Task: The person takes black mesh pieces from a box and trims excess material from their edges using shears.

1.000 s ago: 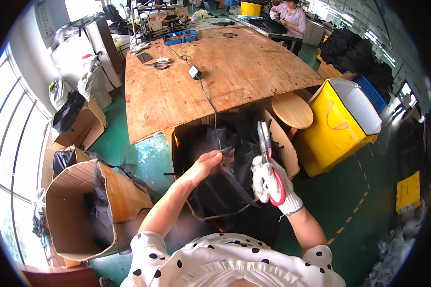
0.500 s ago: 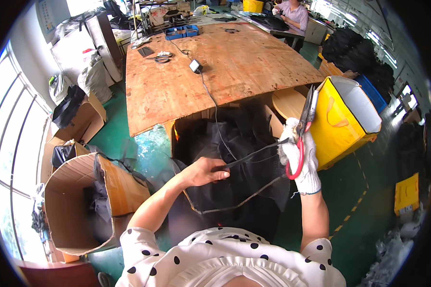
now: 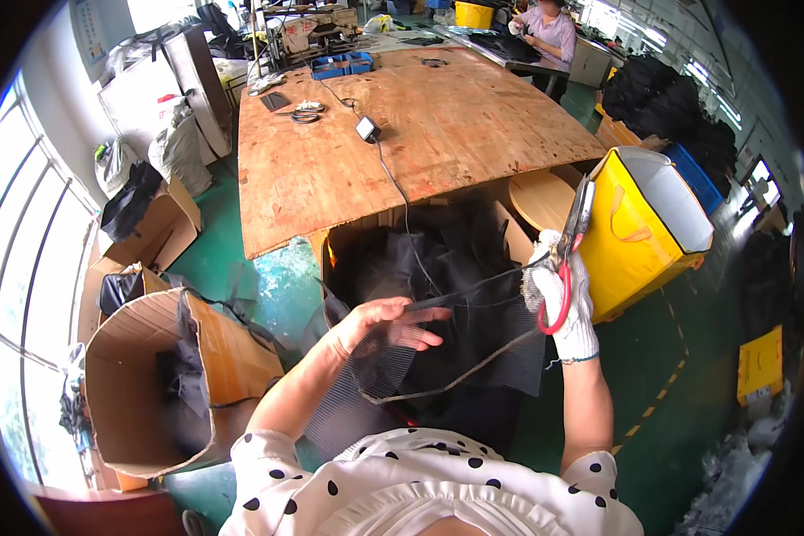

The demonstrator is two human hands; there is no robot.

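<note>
Both hands are occupied: left hand (image 3: 380, 323) pinches the black mesh panel (image 3: 456, 344) stretched above the fabric-filled carton (image 3: 402, 241), gloved right hand (image 3: 567, 299) grips red-handled scissors (image 3: 570, 243) upright at its far edge; trimming judged unfinished, cord (image 3: 438, 386) dangling.

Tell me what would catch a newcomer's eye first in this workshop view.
Probably the red-handled scissors gripped in the white-gloved right hand at centre right, which also pinches a sheet of black mesh fabric stretched across to the bare left hand. Beside that hand stands a bright yellow open-topped bag, and beyond lies a large worn plywood worktable with a black cable trailing over its near edge.
</note>
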